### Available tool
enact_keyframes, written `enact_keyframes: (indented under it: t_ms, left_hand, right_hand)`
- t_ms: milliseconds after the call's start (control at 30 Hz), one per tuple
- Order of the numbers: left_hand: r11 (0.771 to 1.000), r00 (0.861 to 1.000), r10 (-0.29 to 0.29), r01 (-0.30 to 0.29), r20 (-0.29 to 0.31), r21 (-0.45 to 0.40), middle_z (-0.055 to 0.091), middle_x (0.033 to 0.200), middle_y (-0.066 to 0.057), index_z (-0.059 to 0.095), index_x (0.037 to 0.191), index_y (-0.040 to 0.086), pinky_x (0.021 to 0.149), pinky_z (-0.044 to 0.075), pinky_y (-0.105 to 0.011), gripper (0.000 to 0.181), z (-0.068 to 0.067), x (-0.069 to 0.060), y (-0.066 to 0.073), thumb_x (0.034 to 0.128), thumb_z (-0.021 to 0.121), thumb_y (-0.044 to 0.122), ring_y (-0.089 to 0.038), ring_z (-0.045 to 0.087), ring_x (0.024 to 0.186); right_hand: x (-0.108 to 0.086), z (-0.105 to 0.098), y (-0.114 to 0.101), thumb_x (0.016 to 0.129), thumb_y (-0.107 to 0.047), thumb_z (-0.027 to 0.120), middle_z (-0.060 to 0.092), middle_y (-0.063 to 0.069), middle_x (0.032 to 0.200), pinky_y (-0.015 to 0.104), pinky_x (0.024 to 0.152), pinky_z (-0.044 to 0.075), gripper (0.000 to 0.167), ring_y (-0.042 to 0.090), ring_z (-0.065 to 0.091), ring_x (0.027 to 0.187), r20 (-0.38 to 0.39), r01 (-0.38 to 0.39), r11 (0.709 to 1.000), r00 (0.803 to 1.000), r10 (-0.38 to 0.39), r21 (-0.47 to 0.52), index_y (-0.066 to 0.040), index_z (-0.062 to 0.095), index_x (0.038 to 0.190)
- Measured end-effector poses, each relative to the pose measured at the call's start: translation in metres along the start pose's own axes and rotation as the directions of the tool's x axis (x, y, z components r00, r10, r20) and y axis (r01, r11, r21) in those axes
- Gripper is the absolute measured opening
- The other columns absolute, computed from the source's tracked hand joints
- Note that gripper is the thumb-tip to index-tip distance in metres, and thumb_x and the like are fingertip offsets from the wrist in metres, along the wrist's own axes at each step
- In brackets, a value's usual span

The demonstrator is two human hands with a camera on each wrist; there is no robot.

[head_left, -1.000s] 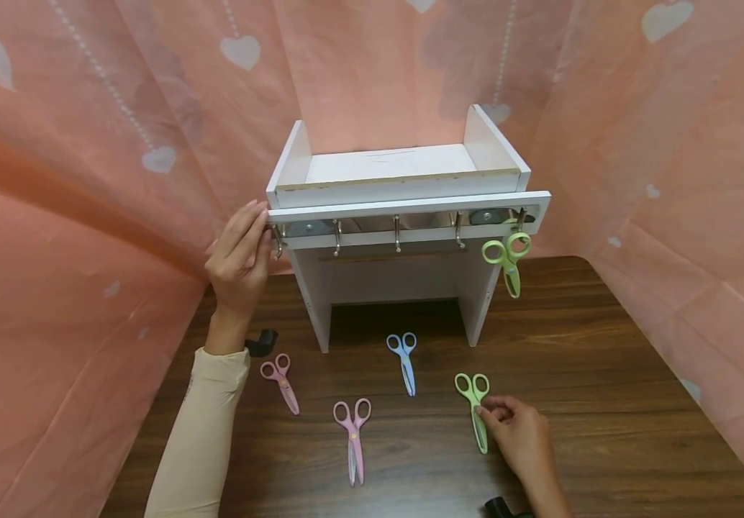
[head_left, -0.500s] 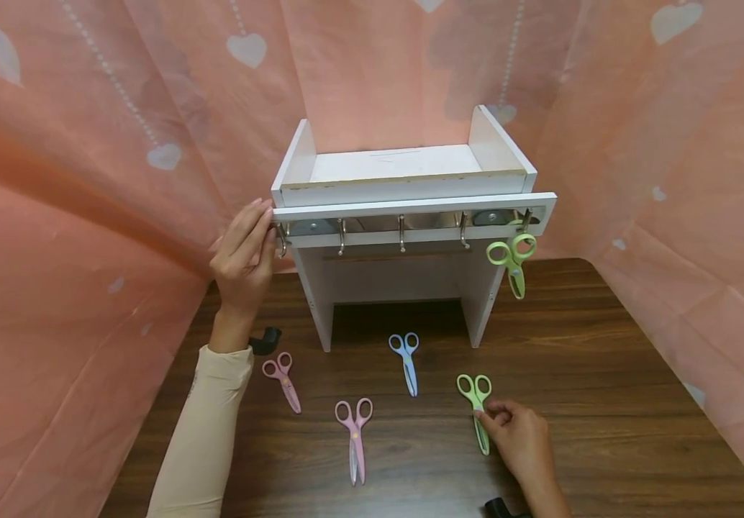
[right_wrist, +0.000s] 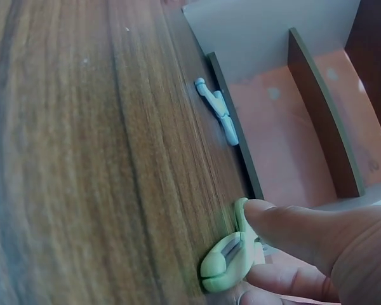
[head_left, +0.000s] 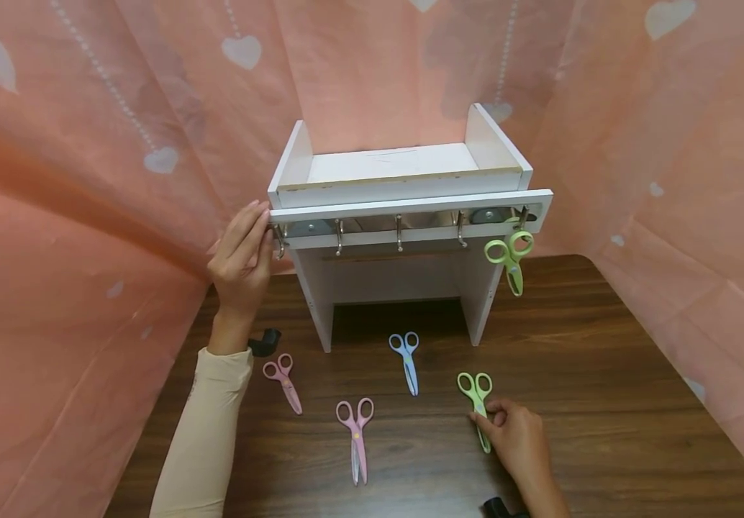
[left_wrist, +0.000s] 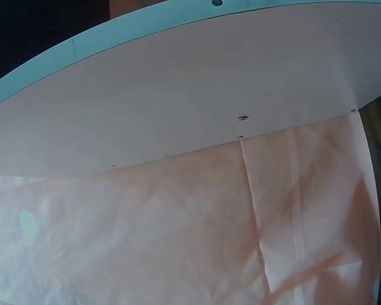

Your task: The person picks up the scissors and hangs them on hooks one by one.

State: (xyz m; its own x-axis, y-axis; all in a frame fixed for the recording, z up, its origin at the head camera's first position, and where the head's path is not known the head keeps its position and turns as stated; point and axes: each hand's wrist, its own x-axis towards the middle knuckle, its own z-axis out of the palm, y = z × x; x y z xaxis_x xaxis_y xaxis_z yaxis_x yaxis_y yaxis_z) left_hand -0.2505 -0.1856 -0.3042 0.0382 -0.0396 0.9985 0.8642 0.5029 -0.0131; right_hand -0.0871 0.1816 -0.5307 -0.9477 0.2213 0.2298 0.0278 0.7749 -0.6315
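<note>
At the left end of the white hook rail, my left hand holds the board's edge, thumb low and fingers along the end. My right hand pinches green scissors by the blade part, their handles pointing toward the shelf. The right wrist view shows the thumb against these scissors, other fingers beneath. Another pair of green scissors hangs from the rightmost hook. Blue scissors, pink scissors and larger pink scissors lie on the table.
A white shelf unit stands behind the rail on the dark wooden table. Several metal hooks line the rail. Peach cloth with hearts surrounds the table. The left wrist view shows mostly the white panel.
My right thumb has moved a little farther across the green scissors' blades. The left hand keeps its place at the rail. The view shifts slightly.
</note>
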Motion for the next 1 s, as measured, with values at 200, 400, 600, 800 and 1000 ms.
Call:
enact_keyframes:
  t_ms: [200,400,600,800,1000]
  left_hand:
    - [1.000,1.000,-0.006,0.006,-0.013,-0.007,0.073,0.107,-0.027,0.075,0.106,-0.010,0.098,0.057,-0.046,0.040,-0.0001,-0.0001,-0.0003,0.0713,0.071,-0.030,-0.045,0.068,0.105]
    - [1.000,1.000,-0.007,0.007,-0.008,-0.008,0.073,0.107,-0.027,0.075,0.106,-0.010,0.098,0.057,-0.046,0.040,0.0002,0.0002,0.0006,0.0714,0.071,-0.030,-0.045,0.069,0.105]
    - [1.000,1.000,-0.007,0.007,-0.005,0.000,0.073,0.107,-0.027,0.075,0.106,-0.011,0.099,0.057,-0.046,0.039,-0.0003,0.0001,0.0010,0.0714,0.071,-0.030,-0.045,0.069,0.105]
    - [1.000,1.000,-0.015,0.015,-0.005,-0.011,0.072,0.107,-0.027,0.075,0.105,-0.011,0.098,0.057,-0.046,0.039,-0.0002,-0.0007,0.0005,0.0722,0.071,-0.030,-0.045,0.068,0.106]
    - [1.000,1.000,-0.018,0.018,-0.004,-0.010,0.073,0.107,-0.027,0.075,0.105,-0.011,0.098,0.057,-0.045,0.039,-0.0006,-0.0001,0.0013,0.0718,0.071,-0.030,-0.045,0.068,0.105]
  right_hand:
    - [-0.0003,0.0001,-0.0013,0.075,-0.024,0.091,0.055,-0.006,0.063,0.027,0.047,0.039,0.029,0.010,0.048,0.055,0.023,-0.017,0.999,1.000,0.018,-0.038,-0.005,0.074,0.089]
    - [-0.0022,0.0021,-0.0016,0.074,-0.018,0.091,0.054,-0.005,0.064,0.027,0.046,0.037,0.026,0.010,0.046,0.054,0.006,-0.041,0.998,0.999,0.041,-0.042,-0.005,0.074,0.088]
    - [-0.0024,0.0013,-0.0022,0.074,-0.019,0.091,0.055,-0.005,0.064,0.028,0.046,0.037,0.026,0.010,0.047,0.054,0.006,-0.048,0.998,0.999,0.048,-0.039,-0.006,0.073,0.087]
    - [-0.0022,-0.0013,-0.0040,0.073,-0.021,0.092,0.057,-0.003,0.066,0.030,0.047,0.040,0.032,0.013,0.049,0.055,0.067,-0.074,0.996,0.995,0.078,-0.054,-0.004,0.072,0.092]
    - [-0.0036,-0.0024,-0.0048,0.073,-0.015,0.091,0.059,-0.002,0.066,0.032,0.047,0.041,0.028,0.014,0.052,0.056,0.057,-0.065,0.997,0.996,0.067,-0.045,-0.003,0.071,0.089]
